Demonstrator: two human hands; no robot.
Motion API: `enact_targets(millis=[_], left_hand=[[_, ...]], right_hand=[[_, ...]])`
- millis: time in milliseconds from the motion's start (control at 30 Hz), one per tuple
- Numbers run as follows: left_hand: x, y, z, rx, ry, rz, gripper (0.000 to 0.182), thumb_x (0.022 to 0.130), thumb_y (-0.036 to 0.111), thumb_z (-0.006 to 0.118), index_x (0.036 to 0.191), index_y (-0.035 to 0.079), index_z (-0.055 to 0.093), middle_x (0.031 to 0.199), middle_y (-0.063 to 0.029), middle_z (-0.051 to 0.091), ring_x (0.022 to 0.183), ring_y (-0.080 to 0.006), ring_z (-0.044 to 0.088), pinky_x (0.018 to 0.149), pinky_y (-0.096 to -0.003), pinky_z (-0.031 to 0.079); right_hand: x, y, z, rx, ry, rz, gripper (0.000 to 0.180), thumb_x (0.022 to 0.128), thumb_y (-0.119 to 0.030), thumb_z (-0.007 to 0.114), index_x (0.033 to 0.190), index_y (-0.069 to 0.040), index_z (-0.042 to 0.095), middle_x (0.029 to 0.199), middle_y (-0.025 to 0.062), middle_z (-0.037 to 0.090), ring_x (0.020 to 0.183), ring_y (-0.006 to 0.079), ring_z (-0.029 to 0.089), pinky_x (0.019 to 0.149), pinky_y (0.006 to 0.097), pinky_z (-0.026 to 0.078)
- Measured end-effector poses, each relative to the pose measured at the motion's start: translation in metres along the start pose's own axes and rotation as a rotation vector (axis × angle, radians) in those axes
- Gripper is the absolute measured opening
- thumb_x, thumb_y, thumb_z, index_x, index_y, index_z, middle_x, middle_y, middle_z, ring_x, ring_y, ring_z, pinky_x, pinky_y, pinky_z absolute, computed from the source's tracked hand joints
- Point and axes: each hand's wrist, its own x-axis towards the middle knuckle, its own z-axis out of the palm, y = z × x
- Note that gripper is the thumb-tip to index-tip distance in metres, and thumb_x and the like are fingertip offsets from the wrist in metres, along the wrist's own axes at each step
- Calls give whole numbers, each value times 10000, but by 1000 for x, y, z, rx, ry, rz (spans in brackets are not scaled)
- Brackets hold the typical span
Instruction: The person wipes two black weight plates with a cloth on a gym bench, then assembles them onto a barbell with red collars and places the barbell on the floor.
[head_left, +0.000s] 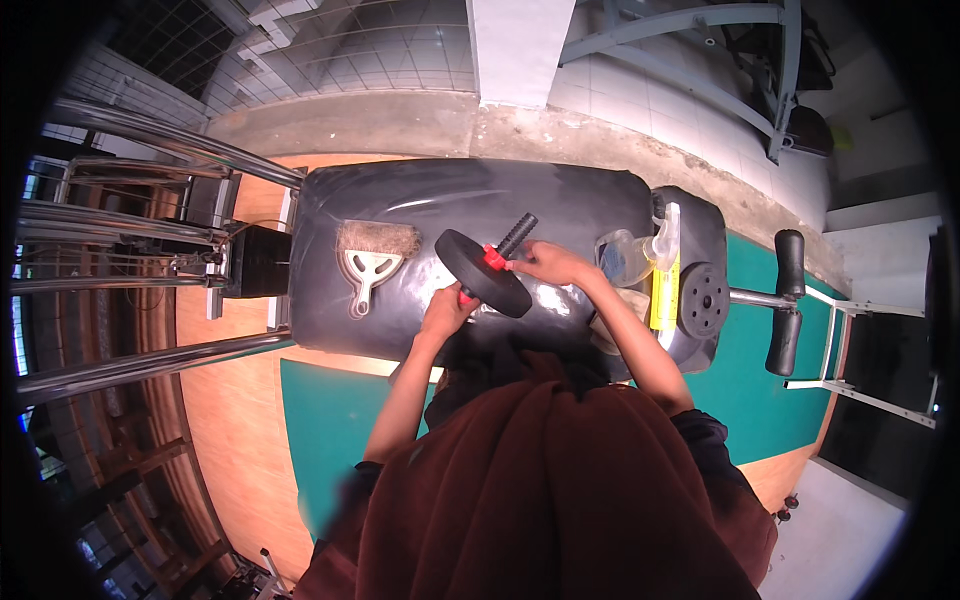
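A dumbbell bar with a black weight plate (480, 271) is tilted above a black padded bench (420, 187). My left hand (448, 311) grips its red lower part beneath the plate. A red star collar (495, 256) sits against the plate's upper face, and the black threaded bar end (519, 234) sticks out past it. My right hand (555, 262) is at the collar, thumb and fingertips on its edge. On the bench to the left lies a cream-handled brush (367, 259) with brown bristles.
Right of my hands are a clear plastic container (624, 257), a spray bottle (666, 277) with a yellow label and a flat grey weight plate (703, 300). Chrome rails (157, 367) run off left. Black foam rollers (787, 300) stand at the right end. Green matting (772, 420) covers the floor.
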Motion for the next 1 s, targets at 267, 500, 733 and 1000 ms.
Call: enact_targets(millis=[267, 500, 733, 1000], left_hand=[[10, -4, -10, 29, -78, 33, 358, 745, 196, 684, 1042, 13, 603, 784, -200, 647, 800, -354, 628, 726, -405, 488], [7, 10, -4, 172, -15, 30, 427, 745, 217, 681, 1108, 20, 572, 806, -187, 654, 785, -358, 629, 714, -422, 499], [4, 7, -3, 205, 40, 44, 331, 784, 220, 663, 997, 0, 538, 777, -181, 646, 759, -366, 625, 687, -446, 501], [10, -2, 0, 251, -31, -3, 462, 787, 248, 656, 1165, 31, 499, 821, -196, 649, 792, -367, 633, 711, -443, 509]], right_hand=[[7, -46, 4, -1195, 187, -599, 423, 668, -139, 681, 1059, -63, 539, 948, 79, 583, 948, 203, 561, 834, 326, 395], [41, -46, 11, -1107, -130, -417, 368, 626, -122, 705, 966, -33, 597, 858, 124, 669, 848, 261, 658, 664, 362, 517], [76, -64, 9, -1189, -545, -281, 258, 556, -116, 699, 809, -70, 684, 837, 105, 677, 829, 262, 658, 704, 351, 522], [111, -62, 12, -938, -1017, 68, 72, 564, -19, 624, 612, 1, 574, 604, 115, 572, 563, 207, 607, 515, 307, 489]])
